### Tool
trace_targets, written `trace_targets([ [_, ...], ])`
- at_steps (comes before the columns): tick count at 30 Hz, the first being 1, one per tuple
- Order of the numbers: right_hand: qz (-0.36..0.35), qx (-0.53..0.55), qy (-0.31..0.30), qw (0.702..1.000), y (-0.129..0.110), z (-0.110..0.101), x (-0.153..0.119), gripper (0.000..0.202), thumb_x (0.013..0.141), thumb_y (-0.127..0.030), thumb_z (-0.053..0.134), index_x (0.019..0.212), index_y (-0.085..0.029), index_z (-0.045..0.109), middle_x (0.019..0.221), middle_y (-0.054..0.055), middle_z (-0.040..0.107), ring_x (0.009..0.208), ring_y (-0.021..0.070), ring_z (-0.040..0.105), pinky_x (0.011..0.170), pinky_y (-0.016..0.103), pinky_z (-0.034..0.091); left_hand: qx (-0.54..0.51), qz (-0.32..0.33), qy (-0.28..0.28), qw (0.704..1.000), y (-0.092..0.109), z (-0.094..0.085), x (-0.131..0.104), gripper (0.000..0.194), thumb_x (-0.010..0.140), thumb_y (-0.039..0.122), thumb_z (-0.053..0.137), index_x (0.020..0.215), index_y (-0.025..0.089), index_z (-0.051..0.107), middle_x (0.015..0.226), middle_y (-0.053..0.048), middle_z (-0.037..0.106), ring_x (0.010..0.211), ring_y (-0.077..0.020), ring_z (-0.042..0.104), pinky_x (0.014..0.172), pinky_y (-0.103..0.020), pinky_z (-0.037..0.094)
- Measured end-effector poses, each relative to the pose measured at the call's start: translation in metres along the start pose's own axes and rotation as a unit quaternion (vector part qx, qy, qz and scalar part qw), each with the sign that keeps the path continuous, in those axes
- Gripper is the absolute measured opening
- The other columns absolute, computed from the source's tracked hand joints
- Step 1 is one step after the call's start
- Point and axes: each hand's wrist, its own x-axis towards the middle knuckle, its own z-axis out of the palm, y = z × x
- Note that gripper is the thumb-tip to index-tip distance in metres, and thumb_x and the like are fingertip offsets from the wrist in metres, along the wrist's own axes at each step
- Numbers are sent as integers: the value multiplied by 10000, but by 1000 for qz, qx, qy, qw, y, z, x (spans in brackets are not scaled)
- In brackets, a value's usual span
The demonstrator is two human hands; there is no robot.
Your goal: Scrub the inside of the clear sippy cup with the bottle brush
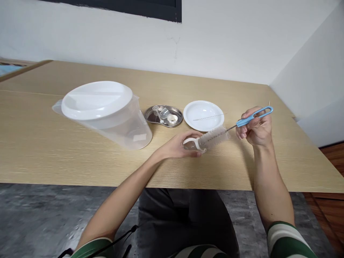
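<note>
My left hand [182, 145] is wrapped round a small clear bottle [190, 144] with a white rim or handle part, its mouth facing right. In my right hand [255, 127] is the light blue handle of a bottle brush [215, 137], held by the fingers. The brush's white bristles lie at the bottle's mouth, with most of them outside it; how far the tip reaches in is hard to tell. Just behind the hands sits a white plate [202, 125] with a thin wire-like stick [206, 117] across it.
A large translucent pitcher [123, 129] with a white lid stands at the left. Between it and the plate is a metal kidney-shaped tray [151, 118] holding small clear and white parts. The table's front edge runs below my forearms; a white wall rises behind.
</note>
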Motion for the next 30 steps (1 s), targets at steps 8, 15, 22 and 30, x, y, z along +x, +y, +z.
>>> trace_targets([
  [8, -22, 22, -42, 999, 3, -7, 2, 473, 744, -703, 803, 843, -289, 596, 494, -66, 482, 337, 122, 423, 325, 310, 375, 26, -22, 55, 998, 0, 6, 2, 432, 772, 441, 821, 1112, 190, 730, 1140, -75, 765, 1022, -245, 714, 874, -344, 563],
  [15, -22, 17, -49, 998, 6, -10, 2, 418, 783, -671, 789, 872, -299, 620, 523, -68, 499, 367, 123, 448, 360, 306, 415, 51, -41, 87, 994, -15, 13, 2, 469, 743, 466, 806, 1112, 188, 728, 920, -46, 770, 625, -143, 642, 533, -250, 464],
  [22, -33, 61, -139, 988, 4, -25, 1, 294, 846, -511, 797, 980, -267, 703, 583, -32, 613, 427, 127, 535, 411, 281, 442, 178, 43, 165, 969, -17, 12, -5, 397, 680, 365, 787, 1047, 218, 750, 933, -32, 789, 768, -202, 724, 682, -302, 546],
  [30, -125, -210, -27, 969, 1, -24, 5, 239, 753, -355, 894, 960, -311, 783, 1017, 48, 699, 914, 220, 660, 779, 401, 594, 396, 11, 153, 906, -9, -24, -13, 381, 729, 458, 750, 1039, 236, 758, 761, -26, 736, 681, -232, 688, 647, -331, 472],
])
